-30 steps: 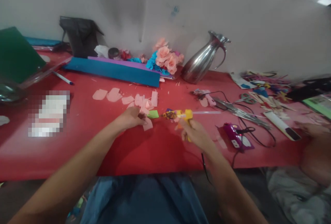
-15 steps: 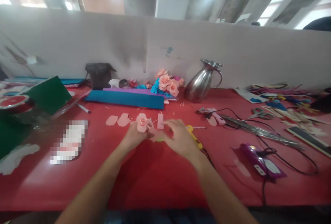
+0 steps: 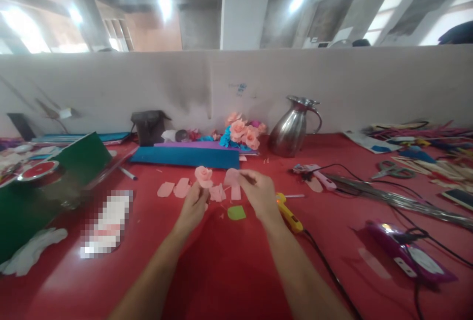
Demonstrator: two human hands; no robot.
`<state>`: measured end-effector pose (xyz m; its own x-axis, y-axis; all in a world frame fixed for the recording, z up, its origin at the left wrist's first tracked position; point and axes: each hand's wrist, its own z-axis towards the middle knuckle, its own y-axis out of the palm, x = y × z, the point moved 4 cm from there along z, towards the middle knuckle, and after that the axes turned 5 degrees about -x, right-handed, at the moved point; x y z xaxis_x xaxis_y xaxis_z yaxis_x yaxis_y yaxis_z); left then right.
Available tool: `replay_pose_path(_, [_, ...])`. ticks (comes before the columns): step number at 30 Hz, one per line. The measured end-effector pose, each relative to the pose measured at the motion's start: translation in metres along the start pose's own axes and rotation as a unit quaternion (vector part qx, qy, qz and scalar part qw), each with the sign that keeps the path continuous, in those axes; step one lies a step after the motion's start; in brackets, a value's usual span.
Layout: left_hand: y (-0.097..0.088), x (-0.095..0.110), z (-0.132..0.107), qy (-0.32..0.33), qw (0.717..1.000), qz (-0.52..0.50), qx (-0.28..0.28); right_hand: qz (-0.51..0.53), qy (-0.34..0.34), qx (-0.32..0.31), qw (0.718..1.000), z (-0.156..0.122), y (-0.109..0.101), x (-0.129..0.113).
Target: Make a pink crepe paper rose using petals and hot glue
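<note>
A pink paper rose [image 3: 203, 176] stands up from my left hand [image 3: 192, 206], whose fingers are pinched around its base. Between the thumb and fingertips of my right hand [image 3: 260, 194] is a pale pink paper petal [image 3: 232, 177], held to the right of the rose. Loose pink petals [image 3: 182, 188] lie on the red table beyond my left hand, and more pink pieces [image 3: 218, 193] rest between the hands. A green paper piece [image 3: 236, 212] lies below them. Just right of my right hand is a yellow glue gun [image 3: 290, 214] with its cord trailing toward me.
Behind the petals lie a blue paper roll [image 3: 185, 157] and a bunch of peach paper roses [image 3: 244, 132]. A steel jug [image 3: 290, 127] stands near the wall. On the right are scissors [image 3: 393, 170], wires [image 3: 402, 199] and a purple power strip [image 3: 410, 251]. Green board [image 3: 79, 162] leans at left.
My right hand has taken hold of a petal and lifted it. My left hand keeps the rose, now more upright. The green piece shows fully, and the view has tilted up.
</note>
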<state>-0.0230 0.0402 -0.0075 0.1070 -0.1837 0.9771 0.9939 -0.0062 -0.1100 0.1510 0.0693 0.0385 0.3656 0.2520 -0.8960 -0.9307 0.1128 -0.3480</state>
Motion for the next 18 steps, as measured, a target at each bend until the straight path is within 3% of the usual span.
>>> replay_pose_path(3, [0.002, 0.001, -0.001, 0.008, 1.0, 0.016, -0.011, 0.114, 0.032, 0.012, 0.993, -0.003, 0.004, 0.011])
replay_pose_path(7, [0.008, 0.006, -0.002, 0.039, 0.996, 0.021, -0.073, 0.21, 0.062, 0.026, 0.975, -0.007, 0.01, 0.014])
replay_pose_path(11, [0.017, 0.006, -0.004, 0.028, 0.993, -0.019, -0.113, 0.224, 0.056, 0.027, 0.973, -0.011, 0.011, 0.013])
replay_pose_path(18, [0.029, -0.007, -0.005, -0.013, 0.98, -0.143, -0.134, 0.199, 0.041, 0.012, 0.979, -0.018, 0.017, 0.009])
